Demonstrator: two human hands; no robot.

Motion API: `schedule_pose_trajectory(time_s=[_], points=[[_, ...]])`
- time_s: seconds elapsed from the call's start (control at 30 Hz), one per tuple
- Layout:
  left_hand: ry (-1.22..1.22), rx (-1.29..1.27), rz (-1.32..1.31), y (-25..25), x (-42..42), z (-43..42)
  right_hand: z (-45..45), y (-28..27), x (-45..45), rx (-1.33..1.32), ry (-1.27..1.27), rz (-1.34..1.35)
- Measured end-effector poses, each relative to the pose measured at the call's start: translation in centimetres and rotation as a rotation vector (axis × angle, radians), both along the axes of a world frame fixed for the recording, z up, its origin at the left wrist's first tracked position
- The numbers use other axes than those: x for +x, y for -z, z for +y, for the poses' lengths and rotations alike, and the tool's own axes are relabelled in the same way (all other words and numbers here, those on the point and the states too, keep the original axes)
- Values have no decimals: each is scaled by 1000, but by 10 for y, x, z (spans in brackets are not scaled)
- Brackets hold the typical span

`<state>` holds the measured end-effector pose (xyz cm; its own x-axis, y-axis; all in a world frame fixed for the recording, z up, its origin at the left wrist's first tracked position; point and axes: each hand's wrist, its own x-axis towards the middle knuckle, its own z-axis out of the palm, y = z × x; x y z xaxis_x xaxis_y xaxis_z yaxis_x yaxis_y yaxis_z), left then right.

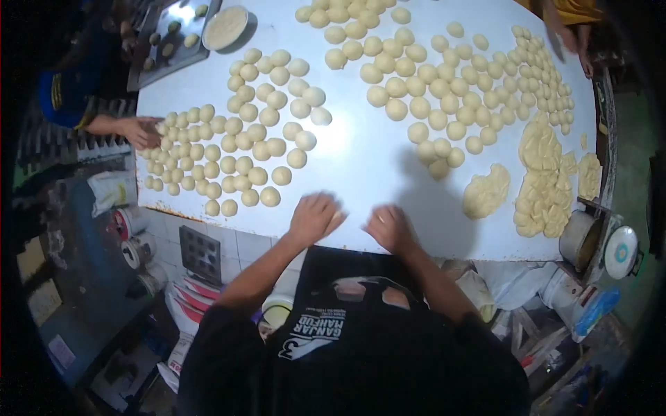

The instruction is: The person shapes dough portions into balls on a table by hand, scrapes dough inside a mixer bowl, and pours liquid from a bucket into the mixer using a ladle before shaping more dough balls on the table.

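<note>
The left hand [316,218] curls, blurred, at the table's [340,187] near edge, the right hand [392,229] half-folded; I can't tell whether either holds dough. Left of them, dough balls [270,197] look light, soft, easily dented, best cupped round the sides

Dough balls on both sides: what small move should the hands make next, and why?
Probably lift the left hand slightly to check beneath: it and the right hand curl palm-down at the near edge of the table, blurred, and whatever they cover is hidden.
</note>
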<state>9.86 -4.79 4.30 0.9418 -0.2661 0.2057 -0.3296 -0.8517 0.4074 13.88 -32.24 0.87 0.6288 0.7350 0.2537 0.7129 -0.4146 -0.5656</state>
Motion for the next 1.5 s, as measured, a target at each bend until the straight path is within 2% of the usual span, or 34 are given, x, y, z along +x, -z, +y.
schedule_pose_trajectory(time_s=[0.07, 0.13, 0.17, 0.2, 0.27, 0.33, 0.37, 0.4, 0.43, 0.47, 0.53, 0.57, 0.6, 0.67, 0.7, 0.73, 0.77, 0.8, 0.87, 0.9, 0.93, 0.97, 1.0, 1.03, 1.07, 1.1, 1.13, 1.2, 1.23, 1.33, 1.37, 1.4, 1.47, 1.5], points=[[-93, 122, 182, 26, -26, 22, -53, 29, 6, -49, -10, 89], [-187, -7, 1, 35, 21, -24, -22, 2, 46, -213, 175, -38], [-350, -159, 22, 27, 35, -65, 3, -6, 68, -62, 254, -134], [-376, -201, 135, 30, 28, -96, 28, -3, 70, 20, 393, -98], [-93, -254, 90, 32, -26, -101, 13, 6, 32, -52, 190, -30], [141, -392, 111, 48, -48, -42, -29, 9, 30, -174, 36, -38], [98, -284, 181, 46, -40, -12, -43, 13, 44, -127, -33, -89], [104, -33, 136, 44, -20, 3, -50, 17, 46, -82, -99, -118], [-9, 9, 29, 39, 13, -6, -29, 4, 66, -395, -68, 17], [-89, -119, -88, 37, 47, -29, -1, -8, 85, -167, 95, -74], [-271, -112, 92, 46, 38, -82, 42, 1, 69, 8, 428, -28], [-176, -154, 128, 44, 8, -90, 30, 52, 33, -339, 389, -107], [-19, -275, 85, 38, -18, -76, 11, 33, 19, -231, 183, -203], [211, -483, 252, 42, -23, -10, -26, 22, 42, -121, 40, -95], [139, -264, 231, 49, -6, 9, -36, 22, 58, -115, 6, -82], [78, -56, 241, 55, 13, 22, -34, 20, 72, -213, 60, -127], [-20, -85, 23, 31, 51, 0, -16, 32, 91, -234, 75, -137], [-19, -90, 29, 44, 48, -30, 10, 35, 85, -174, 224, -133], [-97, -157, 350, 66, 34, -65, 47, 35, 57, -50, 527, -88], [-106, -281, 135, 38, 11, -68, 32, 24, 52, -38, 533, -110], [31, -354, -9, 34, -4, -52, 2, 10, 43, 7, 318, -105], [122, -419, 9, 45, -1, -18, -10, 5, 49, 54, 99, -108], [212, -483, 36, 57, 6, 5, -4, 10, 73, 60, 94, -120], [258, 75, 346, 66, 25, 13, 4, 12, 96, -338, 108, -47], [91, -28, 266, 51, 46, 6, 6, 10, 95, -748, 104, 66], [-96, -137, 117, 36, 57, -27, 24, 5, 105, -160, 289, -96], [-287, -238, -61, 28, 73, -51, 26, 12, 93, -154, 290, -105], [-141, -310, 58, 47, 27, -68, 19, 30, 51, -293, 210, -296], [-20, -341, 17, 42, 6, -60, -2, 24, 43, -14, 219, -138], [119, -264, 185, 68, 16, 7, -39, 36, 90, -126, 41, -221], [-55, -31, 165, 35, 39, -7, -23, 34, 102, -360, 93, -124], [-203, -157, -31, 30, 65, -26, 11, 2, 116, 9, 256, -133], [-350, -233, 75, 37, 59, -66, 31, 19, 90, -35, 401, -46], [-280, -246, 104, 48, 33, -73, 19, 21, 79, -13, 395, -66]])
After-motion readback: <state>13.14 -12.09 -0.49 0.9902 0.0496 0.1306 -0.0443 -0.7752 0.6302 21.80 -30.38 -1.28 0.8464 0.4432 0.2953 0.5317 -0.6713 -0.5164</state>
